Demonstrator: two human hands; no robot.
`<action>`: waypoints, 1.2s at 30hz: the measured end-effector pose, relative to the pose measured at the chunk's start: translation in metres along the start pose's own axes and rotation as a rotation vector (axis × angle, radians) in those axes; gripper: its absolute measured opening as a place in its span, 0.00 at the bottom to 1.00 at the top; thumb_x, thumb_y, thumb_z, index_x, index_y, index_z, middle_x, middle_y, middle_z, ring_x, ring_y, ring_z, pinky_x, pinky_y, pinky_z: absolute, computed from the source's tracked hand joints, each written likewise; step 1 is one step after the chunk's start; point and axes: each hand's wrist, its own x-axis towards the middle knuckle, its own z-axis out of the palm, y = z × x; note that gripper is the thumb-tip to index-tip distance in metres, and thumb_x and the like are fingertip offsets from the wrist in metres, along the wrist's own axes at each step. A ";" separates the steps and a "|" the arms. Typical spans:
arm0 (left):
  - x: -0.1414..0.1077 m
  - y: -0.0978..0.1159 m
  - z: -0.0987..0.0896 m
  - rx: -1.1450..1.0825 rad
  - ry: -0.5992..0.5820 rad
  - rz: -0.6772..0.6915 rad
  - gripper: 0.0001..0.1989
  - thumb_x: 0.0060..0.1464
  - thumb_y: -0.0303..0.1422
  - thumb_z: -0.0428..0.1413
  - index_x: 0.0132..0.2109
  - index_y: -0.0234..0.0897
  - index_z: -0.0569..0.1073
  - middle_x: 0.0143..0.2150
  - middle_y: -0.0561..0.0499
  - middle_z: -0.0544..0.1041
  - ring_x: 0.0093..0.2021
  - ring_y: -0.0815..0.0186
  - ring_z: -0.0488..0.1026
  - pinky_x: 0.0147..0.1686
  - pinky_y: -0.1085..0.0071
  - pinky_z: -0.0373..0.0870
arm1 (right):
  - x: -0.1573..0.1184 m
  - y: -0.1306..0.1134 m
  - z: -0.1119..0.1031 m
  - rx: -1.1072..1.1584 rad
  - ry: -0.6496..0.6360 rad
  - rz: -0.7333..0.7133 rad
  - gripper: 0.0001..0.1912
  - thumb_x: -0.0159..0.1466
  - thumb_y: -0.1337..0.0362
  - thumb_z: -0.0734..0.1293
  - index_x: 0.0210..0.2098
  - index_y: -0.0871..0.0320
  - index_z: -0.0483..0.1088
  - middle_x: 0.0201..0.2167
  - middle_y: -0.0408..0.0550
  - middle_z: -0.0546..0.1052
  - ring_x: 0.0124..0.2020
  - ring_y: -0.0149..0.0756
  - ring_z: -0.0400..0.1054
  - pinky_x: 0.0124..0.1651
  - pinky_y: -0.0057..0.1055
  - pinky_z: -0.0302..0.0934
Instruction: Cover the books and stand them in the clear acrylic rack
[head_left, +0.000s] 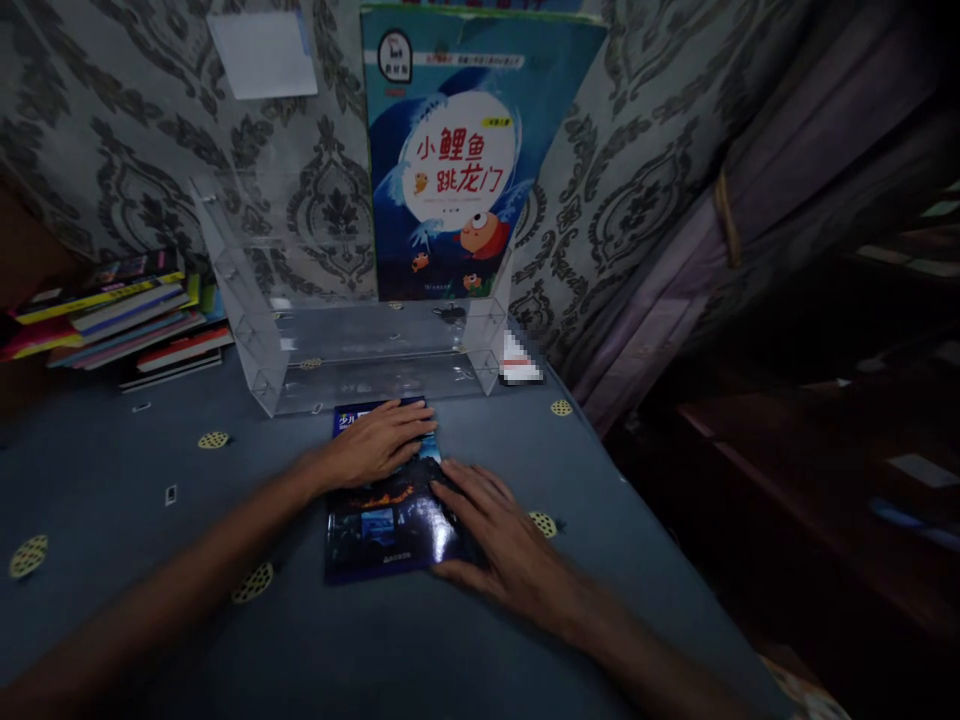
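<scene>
A dark blue book (375, 550) lies flat on the blue tablecloth in front of a clear stand. My left hand (382, 440) rests palm down on its upper part, fingers stretched out to the right. Along the book's right edge lies my right hand (491, 525), its fingers extended and touching the cover, the thumb near the lower right corner. The clear tiered stand (255, 320) is just behind the book. On the right side of the stand a teal and blue picture book (457, 160) stands upright.
Several books (142, 310) are stacked at the back left. A white object (519, 360), partly pixelated, lies right of the stand. White paper (266, 55) hangs on the patterned wall. A tied curtain (660, 270) hangs beyond the right edge of the table (135, 560).
</scene>
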 end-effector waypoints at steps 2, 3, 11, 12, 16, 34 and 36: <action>0.000 0.000 0.001 0.020 0.003 -0.015 0.22 0.71 0.37 0.42 0.67 0.39 0.61 0.70 0.46 0.62 0.71 0.63 0.56 0.70 0.57 0.50 | 0.002 0.000 -0.003 0.007 -0.018 -0.003 0.41 0.64 0.51 0.70 0.70 0.58 0.53 0.68 0.64 0.61 0.69 0.53 0.55 0.67 0.58 0.57; 0.001 0.000 0.001 0.031 0.005 -0.028 0.23 0.71 0.39 0.42 0.68 0.38 0.60 0.70 0.45 0.62 0.71 0.62 0.56 0.69 0.58 0.50 | 0.003 0.000 -0.005 0.011 -0.035 -0.007 0.41 0.65 0.51 0.70 0.70 0.58 0.52 0.69 0.64 0.60 0.70 0.54 0.54 0.67 0.58 0.56; 0.007 -0.004 -0.004 0.037 0.012 -0.035 0.26 0.69 0.44 0.44 0.67 0.34 0.61 0.69 0.41 0.63 0.69 0.59 0.59 0.67 0.59 0.55 | 0.012 0.011 -0.007 0.078 -0.149 -0.079 0.46 0.65 0.49 0.69 0.72 0.59 0.44 0.72 0.67 0.51 0.73 0.54 0.43 0.69 0.55 0.53; 0.007 -0.004 -0.004 0.030 0.014 -0.028 0.26 0.69 0.43 0.44 0.67 0.34 0.61 0.70 0.41 0.63 0.69 0.59 0.59 0.67 0.59 0.55 | 0.011 0.012 -0.005 0.087 -0.137 -0.082 0.46 0.65 0.49 0.69 0.73 0.59 0.43 0.72 0.67 0.51 0.73 0.54 0.43 0.69 0.55 0.52; 0.003 -0.004 -0.003 0.008 0.032 0.000 0.23 0.70 0.40 0.44 0.67 0.38 0.63 0.69 0.44 0.63 0.70 0.60 0.58 0.67 0.57 0.55 | 0.008 0.015 0.001 0.116 -0.091 -0.082 0.45 0.65 0.49 0.69 0.72 0.56 0.45 0.71 0.64 0.53 0.73 0.52 0.45 0.70 0.55 0.52; -0.003 0.011 -0.003 0.026 0.041 0.042 0.20 0.70 0.34 0.44 0.63 0.39 0.68 0.67 0.46 0.68 0.68 0.61 0.62 0.67 0.55 0.56 | 0.005 0.015 -0.005 0.161 -0.103 -0.058 0.37 0.64 0.52 0.71 0.67 0.58 0.59 0.69 0.61 0.60 0.72 0.49 0.49 0.69 0.52 0.54; -0.004 0.012 -0.005 0.012 0.023 0.066 0.19 0.70 0.34 0.44 0.63 0.39 0.69 0.67 0.46 0.68 0.68 0.62 0.61 0.67 0.55 0.56 | 0.005 0.015 -0.005 0.159 -0.090 -0.065 0.37 0.64 0.51 0.71 0.67 0.58 0.59 0.69 0.61 0.60 0.72 0.48 0.49 0.69 0.52 0.54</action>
